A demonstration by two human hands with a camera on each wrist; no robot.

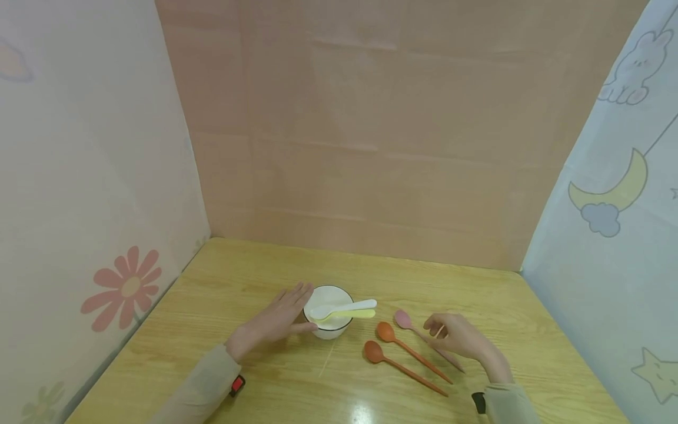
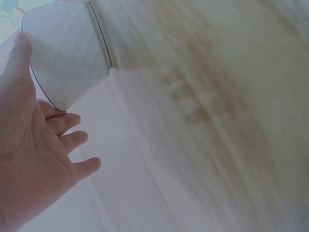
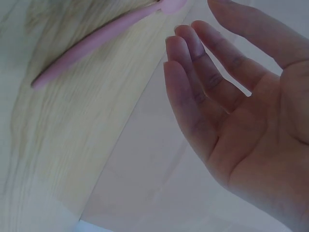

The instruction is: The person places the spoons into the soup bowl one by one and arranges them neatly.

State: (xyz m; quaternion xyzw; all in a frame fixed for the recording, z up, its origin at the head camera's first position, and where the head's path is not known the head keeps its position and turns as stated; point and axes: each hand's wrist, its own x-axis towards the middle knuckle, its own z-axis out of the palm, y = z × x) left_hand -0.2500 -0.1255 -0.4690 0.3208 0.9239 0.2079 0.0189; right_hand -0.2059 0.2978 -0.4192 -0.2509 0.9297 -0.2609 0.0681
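Note:
A white bowl (image 1: 327, 333) with a dark rim stands on the table, holding a white spoon (image 1: 362, 305) and a pale yellow spoon (image 1: 362, 314) whose handles stick out to the right. My left hand (image 1: 281, 318) rests against the bowl's left side, fingers fairly straight and thumb at the near rim; the left wrist view shows the bowl's faceted wall (image 2: 67, 53). Over the handle of a pink spoon (image 1: 403, 319) hovers my right hand (image 1: 458, 335), fingers loosely bent and holding nothing. The right wrist view shows the pink handle (image 3: 91, 44) apart from the fingertips.
An orange spoon (image 1: 385, 331) and a darker orange-brown spoon (image 1: 374, 351) lie slanted between the bowl and my right hand. The wooden table (image 1: 254, 259) meets a plain pinkish backdrop (image 1: 371, 147), with patterned cloth walls at left and right.

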